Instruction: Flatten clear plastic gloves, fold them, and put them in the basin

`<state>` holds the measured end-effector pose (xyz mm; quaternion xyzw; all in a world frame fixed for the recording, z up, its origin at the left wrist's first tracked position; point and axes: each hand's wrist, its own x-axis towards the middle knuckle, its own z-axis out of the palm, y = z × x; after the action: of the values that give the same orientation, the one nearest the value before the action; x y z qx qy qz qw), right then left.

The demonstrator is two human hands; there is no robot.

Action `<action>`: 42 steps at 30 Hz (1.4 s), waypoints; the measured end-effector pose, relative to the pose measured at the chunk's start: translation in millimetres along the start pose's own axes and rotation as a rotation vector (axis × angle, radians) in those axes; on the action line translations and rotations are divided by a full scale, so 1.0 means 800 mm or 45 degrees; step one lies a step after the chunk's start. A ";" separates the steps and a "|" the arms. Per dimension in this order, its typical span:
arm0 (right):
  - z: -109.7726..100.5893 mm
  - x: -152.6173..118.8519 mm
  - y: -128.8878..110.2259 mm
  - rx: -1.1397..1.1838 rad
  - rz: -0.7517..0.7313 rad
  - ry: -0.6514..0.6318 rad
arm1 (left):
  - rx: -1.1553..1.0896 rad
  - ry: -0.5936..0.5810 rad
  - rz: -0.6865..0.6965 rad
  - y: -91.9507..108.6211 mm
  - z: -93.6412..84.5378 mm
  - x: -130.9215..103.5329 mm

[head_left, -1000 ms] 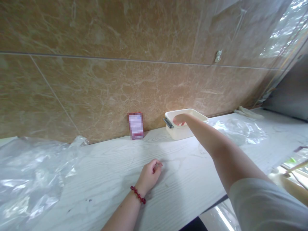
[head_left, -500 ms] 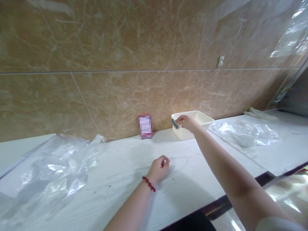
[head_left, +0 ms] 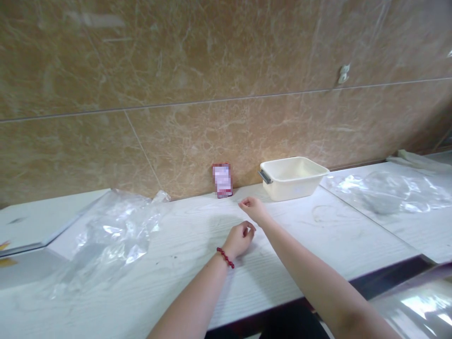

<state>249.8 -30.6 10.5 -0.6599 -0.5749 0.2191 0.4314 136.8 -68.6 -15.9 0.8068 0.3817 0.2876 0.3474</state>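
While the left hand [head_left: 238,241], with a red beaded bracelet [head_left: 225,257] at its wrist, lies low over the white wood-grained tabletop [head_left: 307,230], its fingers are loosely curled, thumb and forefinger bent toward each other; whether they meet or hold anything cannot be told. At its one o'clock, just beside it, the right hand [head_left: 254,210] has its fingertips drawn close together, though whether something small is pinched there cannot be told. The cream rectangular plastic tub [head_left: 293,189] stands near the right hand, at its two o'clock and apart from it, a grey clip [head_left: 265,177] on its left end. At the right hand's ten o'clock, a small pixelated mauve-and-red rectangular item [head_left: 222,180] stands upright by the brown marbled wall [head_left: 197,136]. Crumpled clear plastic sheeting [head_left: 123,230] spreads at the left hand's nine o'clock.
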 end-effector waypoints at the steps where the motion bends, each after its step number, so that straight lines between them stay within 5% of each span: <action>1: 0.005 -0.001 0.002 0.007 0.000 0.007 | -0.011 0.005 0.007 -0.001 0.001 0.000; 8: 0.018 -0.004 0.024 0.097 -0.120 0.148 | -0.163 -0.033 0.010 -0.009 0.006 0.003; 18: 0.022 -0.006 0.026 -0.036 -0.313 -0.042 | -0.043 0.014 0.036 -0.007 0.002 -0.001; 42: 0.016 -0.003 0.031 -0.068 -0.265 -0.022 | 0.486 0.280 0.083 -0.019 -0.042 -0.003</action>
<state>253.4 -28.1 -16.7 -0.6058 -0.6497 0.1635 0.4292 104.6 -52.3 -8.7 0.8336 0.4387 0.3074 0.1351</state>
